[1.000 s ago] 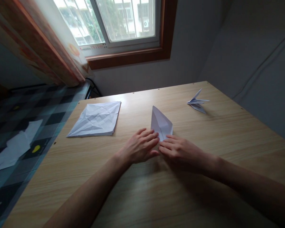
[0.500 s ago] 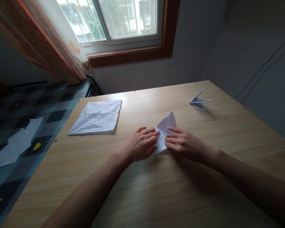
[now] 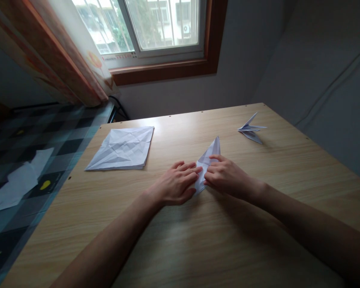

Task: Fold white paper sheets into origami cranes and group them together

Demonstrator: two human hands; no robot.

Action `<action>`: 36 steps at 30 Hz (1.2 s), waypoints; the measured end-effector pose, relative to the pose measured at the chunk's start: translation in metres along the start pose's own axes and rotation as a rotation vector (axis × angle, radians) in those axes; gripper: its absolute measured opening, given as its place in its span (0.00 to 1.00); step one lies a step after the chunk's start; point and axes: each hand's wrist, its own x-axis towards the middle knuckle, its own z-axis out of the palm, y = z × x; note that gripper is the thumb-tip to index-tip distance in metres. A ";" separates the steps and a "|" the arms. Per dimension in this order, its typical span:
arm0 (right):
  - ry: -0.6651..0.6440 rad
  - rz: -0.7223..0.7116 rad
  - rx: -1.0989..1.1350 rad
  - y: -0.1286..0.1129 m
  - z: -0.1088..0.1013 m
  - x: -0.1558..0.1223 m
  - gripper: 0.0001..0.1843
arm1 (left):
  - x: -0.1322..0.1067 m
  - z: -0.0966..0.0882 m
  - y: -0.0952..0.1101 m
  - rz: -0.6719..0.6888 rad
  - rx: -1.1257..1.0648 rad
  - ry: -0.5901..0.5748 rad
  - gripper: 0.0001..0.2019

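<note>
Between my two hands a white sheet of origami paper [image 3: 211,153], folded to a narrow shape with a pointed far tip, lies on the wooden table. My left hand [image 3: 181,182] rests flat on its left edge, fingers stretched out. My right hand [image 3: 223,174] has its fingers curled onto the right part of the paper, pressing the edge inward. The hands cover much of the paper's middle. Beyond my right hand stands a finished-looking folded paper figure [image 3: 251,129] with thin pointed flaps.
A stack of creased square paper sheets [image 3: 123,148] lies at the table's far left. Left of the wooden table [image 3: 168,248], loose white paper [image 3: 18,186] sits on a checked cloth [image 3: 69,134]. A window [image 3: 165,24] and curtain [image 3: 69,48] are behind.
My right hand has slid left towards my left hand and its fingers have curled more. The paper's right side has folded inward, making its tip narrower. My left hand has barely moved.
</note>
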 end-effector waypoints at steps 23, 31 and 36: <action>0.336 0.503 0.092 0.028 0.039 -0.028 0.35 | 0.001 0.009 0.004 -0.015 0.056 0.068 0.21; 0.188 0.300 -0.022 0.005 0.030 -0.025 0.18 | -0.001 0.011 0.003 0.019 0.071 0.092 0.20; -0.018 0.126 0.110 0.004 0.035 -0.028 0.33 | -0.001 0.009 0.004 0.021 0.055 0.074 0.19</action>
